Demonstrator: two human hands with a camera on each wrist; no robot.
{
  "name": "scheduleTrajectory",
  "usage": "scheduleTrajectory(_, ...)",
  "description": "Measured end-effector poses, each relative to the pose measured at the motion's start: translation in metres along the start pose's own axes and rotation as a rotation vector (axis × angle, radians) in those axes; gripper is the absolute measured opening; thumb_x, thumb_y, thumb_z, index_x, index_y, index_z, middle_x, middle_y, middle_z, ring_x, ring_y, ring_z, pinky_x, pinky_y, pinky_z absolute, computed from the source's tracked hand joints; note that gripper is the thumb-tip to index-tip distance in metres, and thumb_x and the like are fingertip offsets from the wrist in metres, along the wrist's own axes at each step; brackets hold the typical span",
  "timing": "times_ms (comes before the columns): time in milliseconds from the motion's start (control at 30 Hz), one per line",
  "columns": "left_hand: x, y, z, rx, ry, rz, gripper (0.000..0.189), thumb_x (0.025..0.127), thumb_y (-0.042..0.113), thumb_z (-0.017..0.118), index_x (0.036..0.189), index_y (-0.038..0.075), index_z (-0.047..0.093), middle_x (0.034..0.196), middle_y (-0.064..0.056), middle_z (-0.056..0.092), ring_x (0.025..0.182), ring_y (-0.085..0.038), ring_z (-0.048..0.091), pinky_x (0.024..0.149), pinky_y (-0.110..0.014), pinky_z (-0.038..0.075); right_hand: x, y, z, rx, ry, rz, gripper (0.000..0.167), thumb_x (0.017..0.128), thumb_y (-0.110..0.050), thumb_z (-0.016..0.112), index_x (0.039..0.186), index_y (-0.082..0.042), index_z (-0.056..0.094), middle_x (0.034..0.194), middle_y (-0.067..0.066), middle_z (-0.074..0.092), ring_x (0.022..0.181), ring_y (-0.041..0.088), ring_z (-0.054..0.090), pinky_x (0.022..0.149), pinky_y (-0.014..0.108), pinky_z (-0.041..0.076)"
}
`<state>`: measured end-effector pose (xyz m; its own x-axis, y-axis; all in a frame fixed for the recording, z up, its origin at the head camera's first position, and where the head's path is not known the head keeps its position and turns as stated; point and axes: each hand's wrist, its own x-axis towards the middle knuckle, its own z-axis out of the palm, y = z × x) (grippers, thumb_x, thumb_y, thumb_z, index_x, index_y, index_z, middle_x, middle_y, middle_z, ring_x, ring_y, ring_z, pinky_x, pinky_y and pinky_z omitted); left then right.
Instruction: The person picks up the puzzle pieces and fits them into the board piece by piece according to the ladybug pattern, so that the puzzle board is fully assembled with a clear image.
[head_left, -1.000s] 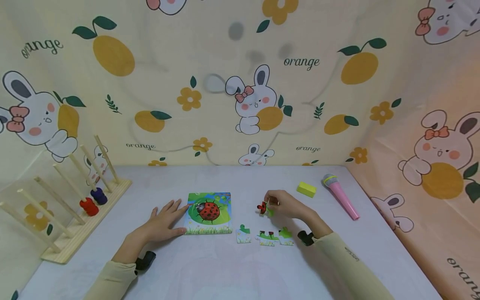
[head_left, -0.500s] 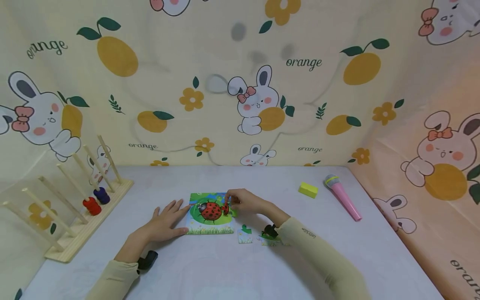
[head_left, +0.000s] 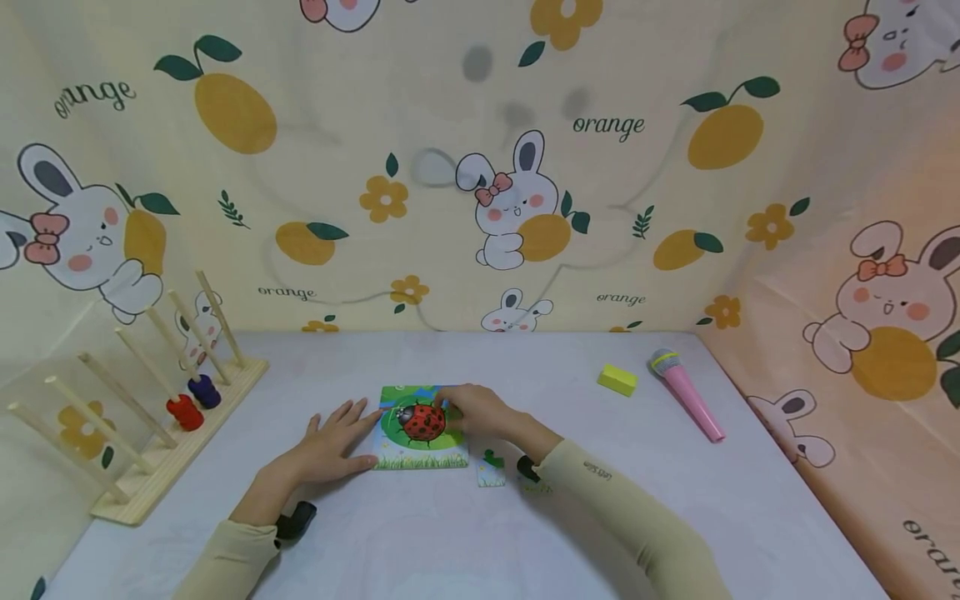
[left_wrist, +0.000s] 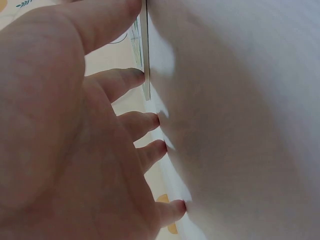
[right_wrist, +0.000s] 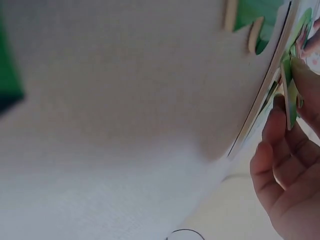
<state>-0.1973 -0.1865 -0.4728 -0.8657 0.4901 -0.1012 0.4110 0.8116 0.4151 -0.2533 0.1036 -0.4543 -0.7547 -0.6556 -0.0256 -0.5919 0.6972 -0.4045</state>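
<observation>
A square ladybug puzzle board (head_left: 420, 461) lies on the table in the head view. Along its left edge rests my left hand (head_left: 330, 447), fingers spread, thumb and index fingertip touching the board's side. Over the board's right edge my right hand (head_left: 483, 411) pinches a puzzle piece (right_wrist: 289, 95) between thumb and fingers; the right wrist view shows it green and tilted up on edge above the board. The hand hides most of this piece in the head view. A loose green and white puzzle piece (head_left: 491, 471) lies just right of the board, with others partly covered by the right forearm.
At the left stands a wooden peg rack (head_left: 180, 446) with red beads (head_left: 184, 412) and dark blue beads (head_left: 204, 392). A yellow block (head_left: 617, 380) and a pink toy microphone (head_left: 688, 398) lie at the back right. Printed cloth walls enclose the table.
My right hand has carried the puzzle piece leftward from the right of the board to over its right edge. The left hand has stayed at the board's left edge.
</observation>
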Motion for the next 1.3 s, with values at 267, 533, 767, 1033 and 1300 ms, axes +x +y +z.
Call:
scheduleTrajectory(267, 0.000, 0.000, 0.000, -0.001, 0.005, 0.005, 0.077, 0.093, 0.050, 0.065, 0.154, 0.011, 0.038, 0.160, -0.025, 0.024, 0.146, -0.049, 0.016, 0.104, -0.080, 0.007, 0.000, -0.006, 0.003, -0.186, 0.028, 0.006, 0.034, 0.082, -0.027, 0.084, 0.110, -0.015, 0.068, 0.099, -0.004, 0.064, 0.085, 0.010, 0.058, 0.074, 0.025, 0.049)
scheduleTrajectory(533, 0.000, 0.000, 0.001, -0.003, 0.002, 0.003, 0.078, 0.093, 0.050, 0.065, 0.154, 0.010, 0.038, 0.160, -0.025, 0.025, 0.146, -0.050, 0.016, 0.104, -0.080, 0.007, -0.002, -0.008, 0.003, -0.258, 0.058, -0.034, 0.034, 0.081, -0.031, 0.085, 0.107, -0.015, 0.073, 0.093, -0.003, 0.058, 0.081, 0.011, 0.050, 0.066, 0.023, 0.043)
scheduleTrajectory(767, -0.001, 0.002, 0.000, 0.005, -0.001, 0.003, 0.078, 0.093, 0.050, 0.065, 0.154, 0.010, 0.038, 0.160, -0.025, 0.025, 0.146, -0.050, 0.017, 0.104, -0.080, 0.007, -0.003, -0.011, 0.004, -0.295, 0.062, -0.063, 0.038, 0.082, -0.030, 0.084, 0.114, -0.012, 0.073, 0.099, 0.000, 0.064, 0.089, 0.015, 0.056, 0.073, 0.028, 0.046)
scheduleTrajectory(1033, -0.001, 0.001, 0.000, 0.003, 0.011, 0.010, 0.077, 0.093, 0.049, 0.066, 0.153, 0.009, 0.039, 0.160, -0.025, 0.025, 0.146, -0.050, 0.017, 0.104, -0.081, 0.007, -0.002, -0.012, 0.004, -0.307, 0.047, -0.054, 0.035, 0.083, -0.030, 0.083, 0.110, -0.012, 0.073, 0.101, 0.000, 0.064, 0.092, 0.016, 0.057, 0.076, 0.031, 0.049)
scheduleTrajectory(1300, 0.000, 0.001, 0.001, 0.009, 0.021, 0.010, 0.077, 0.092, 0.048, 0.066, 0.153, 0.009, 0.040, 0.159, -0.026, 0.026, 0.145, -0.051, 0.018, 0.104, -0.081, 0.008, -0.002, -0.013, 0.003, -0.280, 0.039, -0.061, 0.034, 0.084, -0.027, 0.083, 0.112, -0.011, 0.074, 0.095, -0.001, 0.059, 0.084, 0.012, 0.052, 0.069, 0.026, 0.042)
